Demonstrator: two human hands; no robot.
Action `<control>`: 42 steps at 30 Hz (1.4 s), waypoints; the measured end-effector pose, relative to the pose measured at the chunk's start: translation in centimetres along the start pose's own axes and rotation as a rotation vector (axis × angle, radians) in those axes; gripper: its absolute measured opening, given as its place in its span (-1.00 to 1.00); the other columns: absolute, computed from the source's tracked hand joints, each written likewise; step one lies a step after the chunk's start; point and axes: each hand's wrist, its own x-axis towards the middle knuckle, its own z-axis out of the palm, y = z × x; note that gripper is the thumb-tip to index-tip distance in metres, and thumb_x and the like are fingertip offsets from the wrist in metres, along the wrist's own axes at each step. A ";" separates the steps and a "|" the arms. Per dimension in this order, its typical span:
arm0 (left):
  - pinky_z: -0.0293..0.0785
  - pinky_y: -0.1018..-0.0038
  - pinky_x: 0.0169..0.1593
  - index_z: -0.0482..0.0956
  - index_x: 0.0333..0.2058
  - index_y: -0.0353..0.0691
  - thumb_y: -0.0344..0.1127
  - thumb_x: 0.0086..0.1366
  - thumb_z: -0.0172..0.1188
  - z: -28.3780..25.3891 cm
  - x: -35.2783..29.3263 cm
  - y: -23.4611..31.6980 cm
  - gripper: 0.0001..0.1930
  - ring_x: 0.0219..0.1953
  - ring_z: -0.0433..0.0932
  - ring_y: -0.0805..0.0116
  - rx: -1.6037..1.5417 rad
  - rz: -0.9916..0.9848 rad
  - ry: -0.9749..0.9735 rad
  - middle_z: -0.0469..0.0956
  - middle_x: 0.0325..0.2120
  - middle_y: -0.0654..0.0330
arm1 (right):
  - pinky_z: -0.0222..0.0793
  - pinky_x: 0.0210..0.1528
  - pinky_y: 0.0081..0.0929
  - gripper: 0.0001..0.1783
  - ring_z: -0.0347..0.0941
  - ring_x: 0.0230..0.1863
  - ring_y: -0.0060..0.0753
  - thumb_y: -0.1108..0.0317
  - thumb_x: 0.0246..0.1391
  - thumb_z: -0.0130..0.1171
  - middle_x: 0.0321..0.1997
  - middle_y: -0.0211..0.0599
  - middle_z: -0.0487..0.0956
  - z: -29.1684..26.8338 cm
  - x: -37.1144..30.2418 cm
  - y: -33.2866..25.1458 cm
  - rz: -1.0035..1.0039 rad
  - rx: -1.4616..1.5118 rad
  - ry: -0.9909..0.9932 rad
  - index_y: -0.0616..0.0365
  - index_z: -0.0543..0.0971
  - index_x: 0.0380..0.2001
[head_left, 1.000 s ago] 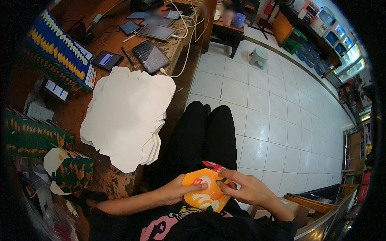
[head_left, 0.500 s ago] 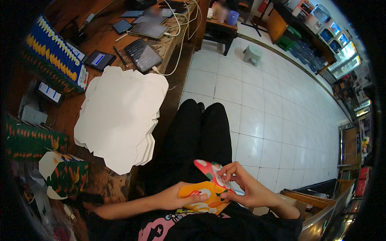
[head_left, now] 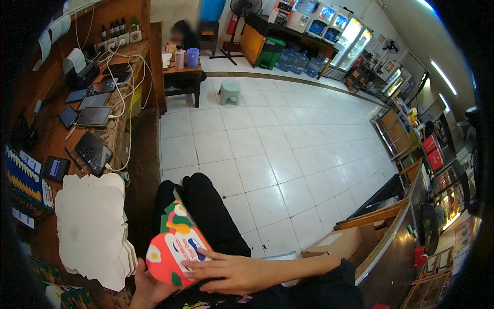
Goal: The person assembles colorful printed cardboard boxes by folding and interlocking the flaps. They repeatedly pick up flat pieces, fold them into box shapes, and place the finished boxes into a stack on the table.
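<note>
Low in front of my lap is a printed paper food box (head_left: 182,244), red with green, white and yellow shapes. Its bright printed side faces up, and it tilts toward my knees. My left hand (head_left: 149,286) grips its lower left edge, with part of the fingers hidden behind it. My right hand (head_left: 226,273) lies across its right side, fingers bent over the printed face and the thumb out of sight. To the left, a stack of flat white carton blanks (head_left: 92,226) sits on the wooden table, close to my left hand.
Blue printed cartons (head_left: 28,177) stand in a row at the table's left. Several phones (head_left: 93,152) and white charging cables (head_left: 131,110) lie farther back. A grey stool (head_left: 229,91) stands on the tiled floor. A cardboard box (head_left: 342,244) is at my right. Another person sits far back.
My view has swung up and to the right, showing more of the room. The box has turned from its yellow side to its red printed side, and my right hand now lies across it.
</note>
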 end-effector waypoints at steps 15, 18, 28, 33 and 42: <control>0.34 0.33 0.12 0.18 0.10 -0.38 -0.35 0.20 0.16 -0.9 0.5 -1.9 -0.46 0.08 0.33 0.28 0.165 -0.229 0.095 0.33 0.02 0.02 | 0.33 0.08 -0.23 -0.81 0.38 0.05 -0.13 0.37 -0.06 0.18 -0.16 -0.06 0.49 -0.3 -0.2 -0.1 0.063 0.114 -0.223 0.28 0.48 -0.42; 0.35 0.33 0.11 0.25 0.05 -0.41 -0.32 0.21 0.15 -0.8 0.3 -2.0 -0.51 0.03 0.39 0.27 0.117 -0.193 0.090 0.39 -0.03 0.02 | 0.30 0.09 -0.23 -0.59 0.36 0.05 -0.07 0.44 -0.12 0.23 0.03 -0.03 0.38 -1.4 0.5 0.0 0.236 -0.100 0.043 0.30 0.43 -0.14; 0.39 0.47 0.02 0.30 0.05 -0.37 -0.13 0.25 0.10 -1.3 -0.1 -1.6 -0.50 -0.08 0.45 0.38 0.420 -0.222 -0.011 0.45 -0.09 0.07 | 0.24 0.15 -0.31 -0.36 0.24 0.19 -0.12 0.41 -0.18 0.32 0.17 -0.10 0.32 -0.5 1.7 1.3 0.552 0.049 0.103 0.12 0.39 0.06; 0.38 0.60 -0.10 0.37 0.00 -0.36 -0.11 0.27 0.08 -0.8 -0.1 -0.8 -0.53 -0.16 0.44 0.52 0.570 -0.239 -0.015 0.51 -0.19 0.16 | 0.29 0.06 -0.33 -0.62 0.41 0.04 -0.19 0.46 -0.14 0.29 -0.06 -0.07 0.52 0.6 0.7 2.4 0.559 0.360 0.266 0.27 0.53 -0.17; 0.35 0.59 -0.23 0.43 -0.04 -0.26 -0.17 0.26 0.10 -1.8 0.1 -0.8 -0.64 -0.30 0.41 0.56 0.793 -0.042 0.048 0.51 -0.31 0.26 | 0.33 -0.09 -0.37 -0.83 0.52 -0.22 -0.29 0.56 -0.17 0.25 -0.35 -0.22 0.62 2.4 0.9 2.6 0.519 0.204 0.522 0.25 0.62 -0.40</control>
